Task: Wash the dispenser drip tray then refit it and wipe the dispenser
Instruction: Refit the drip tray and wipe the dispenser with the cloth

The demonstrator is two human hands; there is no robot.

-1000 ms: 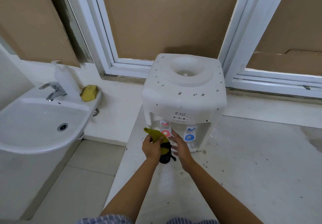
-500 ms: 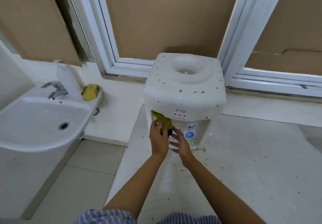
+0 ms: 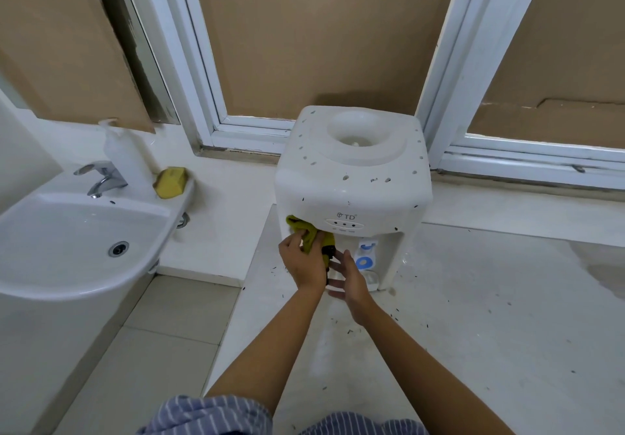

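Observation:
A white tabletop water dispenser (image 3: 351, 181), speckled with dark spots, stands on a white ledge below the window. My left hand (image 3: 302, 263) grips a yellow-green cloth (image 3: 306, 233) and presses it against the dispenser's front left, just under the upper body. My right hand (image 3: 348, 282) is beside it with fingers spread, in front of the tap recess, holding nothing. The blue tap (image 3: 365, 255) shows to the right; the red tap is hidden behind my hands. The drip tray (image 3: 372, 280) area at the base is mostly covered by my right hand.
A white basin (image 3: 77, 241) with a chrome tap (image 3: 101, 177), a soap bottle (image 3: 123, 153) and a yellow sponge (image 3: 170, 182) stands at left. The white ledge (image 3: 490, 316) carries dark specks. Cardboard covers the windows (image 3: 321, 49) behind.
My left hand has lifted the cloth from in front of the taps to the dispenser's upper front left. My right hand stayed near the tap recess.

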